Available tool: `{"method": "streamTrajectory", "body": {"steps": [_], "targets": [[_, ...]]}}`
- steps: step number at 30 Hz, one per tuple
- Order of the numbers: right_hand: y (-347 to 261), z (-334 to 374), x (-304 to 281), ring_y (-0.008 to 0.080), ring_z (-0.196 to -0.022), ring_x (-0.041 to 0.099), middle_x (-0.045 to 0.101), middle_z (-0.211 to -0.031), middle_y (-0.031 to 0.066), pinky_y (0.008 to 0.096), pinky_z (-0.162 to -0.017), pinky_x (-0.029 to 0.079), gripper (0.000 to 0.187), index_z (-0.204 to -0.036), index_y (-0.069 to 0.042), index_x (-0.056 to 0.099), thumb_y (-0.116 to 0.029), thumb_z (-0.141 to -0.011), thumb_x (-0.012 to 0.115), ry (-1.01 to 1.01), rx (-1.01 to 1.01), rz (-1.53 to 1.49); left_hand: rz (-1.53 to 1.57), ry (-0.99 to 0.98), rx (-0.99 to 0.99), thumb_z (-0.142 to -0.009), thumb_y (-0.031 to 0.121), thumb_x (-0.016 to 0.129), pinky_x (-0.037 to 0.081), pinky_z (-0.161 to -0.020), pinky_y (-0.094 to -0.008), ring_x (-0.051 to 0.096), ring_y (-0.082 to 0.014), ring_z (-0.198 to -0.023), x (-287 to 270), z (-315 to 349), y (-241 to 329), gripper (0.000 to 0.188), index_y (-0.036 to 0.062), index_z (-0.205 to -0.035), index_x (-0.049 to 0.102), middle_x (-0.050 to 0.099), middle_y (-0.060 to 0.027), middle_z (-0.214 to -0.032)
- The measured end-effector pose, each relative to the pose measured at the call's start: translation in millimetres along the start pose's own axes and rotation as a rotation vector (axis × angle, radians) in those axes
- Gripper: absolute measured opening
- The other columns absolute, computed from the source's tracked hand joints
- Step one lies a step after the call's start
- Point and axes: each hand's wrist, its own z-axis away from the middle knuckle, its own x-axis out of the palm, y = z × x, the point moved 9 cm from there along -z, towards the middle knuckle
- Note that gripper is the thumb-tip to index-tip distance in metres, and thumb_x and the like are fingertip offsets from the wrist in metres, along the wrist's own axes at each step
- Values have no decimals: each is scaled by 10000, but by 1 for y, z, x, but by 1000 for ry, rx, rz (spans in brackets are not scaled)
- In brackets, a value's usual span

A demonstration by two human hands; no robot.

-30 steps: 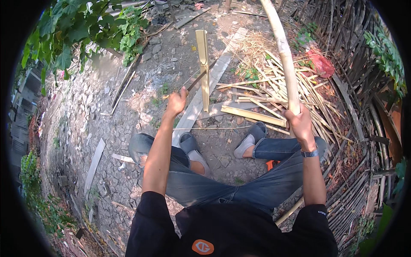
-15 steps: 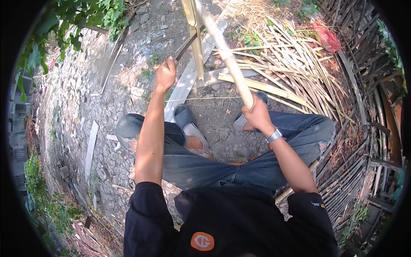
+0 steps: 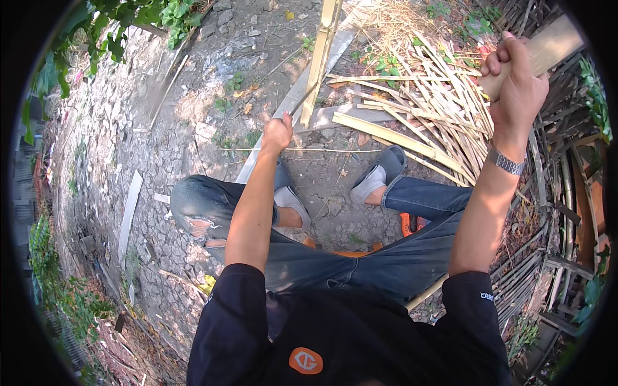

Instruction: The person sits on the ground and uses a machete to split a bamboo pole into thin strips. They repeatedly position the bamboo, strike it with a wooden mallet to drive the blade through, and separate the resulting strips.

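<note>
My left hand (image 3: pixel 277 133) is closed round the handle of a knife. Its dark blade (image 3: pixel 301 101) slants up and right to meet a pale split bamboo piece (image 3: pixel 317 64), near that piece's lower end. The bamboo stands steeply in front of my feet, and its top runs out of the picture. Up at the far right, my right hand (image 3: pixel 519 83) grips a thick pale wooden stick (image 3: pixel 553 46), raised well apart from the bamboo. The knife's handle is mostly hidden in my fist.
Split bamboo strips (image 3: pixel 438 96) lie heaped beyond my right foot, with a wider bamboo piece (image 3: pixel 399 141) at the heap's near side. A flat grey board (image 3: pixel 290 96) lies under the upright bamboo. Stacked poles (image 3: pixel 515 276) line the right side. Something orange (image 3: pixel 410 224) sits by my right leg.
My right hand has swung the stick up and to the right, away from the bamboo. My left hand has shifted right and nearer, and the blade now crosses the bamboo lower down.
</note>
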Motion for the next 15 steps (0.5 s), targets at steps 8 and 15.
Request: {"method": "streamTrajectory", "body": {"steps": [8, 15], "targets": [[148, 133, -7, 167, -520, 589, 597, -650, 89, 340, -510, 501, 98, -861, -13, 529, -23, -897, 619, 214, 205, 29, 74, -53, -11, -1027, 526, 387, 492, -990, -525, 636, -486, -1115, 25, 12, 13, 667, -34, -1010, 750, 683, -330, -1113], [338, 341, -80, 218, -495, 621, 655, -684, 174, 372, -538, 540, 264, -973, 35, 643, -141, -789, 711, -691, 745, 924, 19, -36, -163, -1026, 538, 375, 486, -1000, -517, 629, -497, -1123, 28, 20, -52, 690, -51, -1066, 732, 673, -345, -1106]]}}
